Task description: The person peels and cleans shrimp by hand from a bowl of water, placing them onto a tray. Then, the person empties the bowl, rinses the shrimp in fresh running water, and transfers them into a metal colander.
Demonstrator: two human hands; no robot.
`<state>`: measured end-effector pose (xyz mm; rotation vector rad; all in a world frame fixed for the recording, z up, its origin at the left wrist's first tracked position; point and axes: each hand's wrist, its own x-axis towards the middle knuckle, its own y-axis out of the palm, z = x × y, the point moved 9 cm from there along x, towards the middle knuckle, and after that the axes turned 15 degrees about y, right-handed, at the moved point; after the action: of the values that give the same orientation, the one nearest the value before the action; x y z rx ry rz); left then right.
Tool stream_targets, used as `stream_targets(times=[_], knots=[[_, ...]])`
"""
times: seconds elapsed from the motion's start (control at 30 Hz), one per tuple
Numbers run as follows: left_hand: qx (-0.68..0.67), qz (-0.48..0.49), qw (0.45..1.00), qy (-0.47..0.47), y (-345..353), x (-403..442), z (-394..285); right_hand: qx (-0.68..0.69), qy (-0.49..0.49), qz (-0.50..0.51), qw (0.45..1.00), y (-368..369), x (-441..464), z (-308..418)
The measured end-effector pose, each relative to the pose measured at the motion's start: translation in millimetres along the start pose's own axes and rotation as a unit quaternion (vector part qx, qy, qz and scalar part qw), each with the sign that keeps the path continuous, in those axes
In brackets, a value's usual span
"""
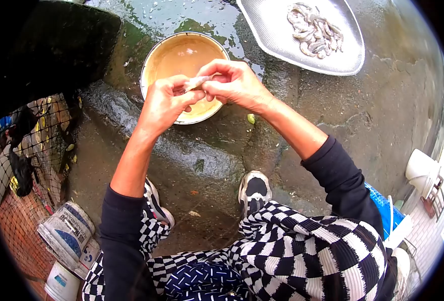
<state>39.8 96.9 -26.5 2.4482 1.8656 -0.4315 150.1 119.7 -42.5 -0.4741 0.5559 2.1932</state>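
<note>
Between my two hands is a small pale shrimp (197, 83), held above a round bowl. My left hand (169, 103) pinches its left end between thumb and fingers. My right hand (237, 85) grips the other end, with the fingers curled round it. The bowl (148, 62) has a dark-edged rim and cloudy yellowish-brown liquid inside, and stands on the wet ground under my hands. At the upper right a silver mesh-like tray (277, 37) holds a pile of several grey shrimps (317, 32).
Wet concrete ground (332, 110) surrounds the bowl. At the lower left are stacked white buckets (69, 233) beside black netting (43, 135). A blue bag (385, 208) and a white bucket (422, 173) are at the right. My shoes (255, 190) are below the bowl.
</note>
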Motion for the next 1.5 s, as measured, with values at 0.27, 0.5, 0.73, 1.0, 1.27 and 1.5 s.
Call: stream_targets(times=[0.27, 0.5, 0.73, 1.0, 1.27, 1.5], knots=[[-0.131, -0.026, 0.991, -0.005, -7, -11, -21, 0.257, 0.025, 0.065, 0.964, -6, -12, -13], [-0.158, -0.042, 0.985, -0.057, 1, -5, -5, 0.187, 0.012, 0.053, 0.981, -2, -12, -8], [-0.161, -0.046, 0.984, -0.051, -3, -6, 5, 0.157, 0.027, 0.047, 0.986, -2, -12, -13], [0.084, -0.018, 0.996, -0.012, -37, 21, 58, 0.071, 0.024, 0.002, 0.997, -18, -3, -5], [0.472, 0.088, 0.876, 0.050, -10, 45, 77, -0.692, -0.216, -0.126, 0.677, 35, 43, 9], [0.376, 0.125, 0.917, 0.051, -35, 33, 94, -0.699, -0.093, -0.029, 0.708, 29, 49, 0]])
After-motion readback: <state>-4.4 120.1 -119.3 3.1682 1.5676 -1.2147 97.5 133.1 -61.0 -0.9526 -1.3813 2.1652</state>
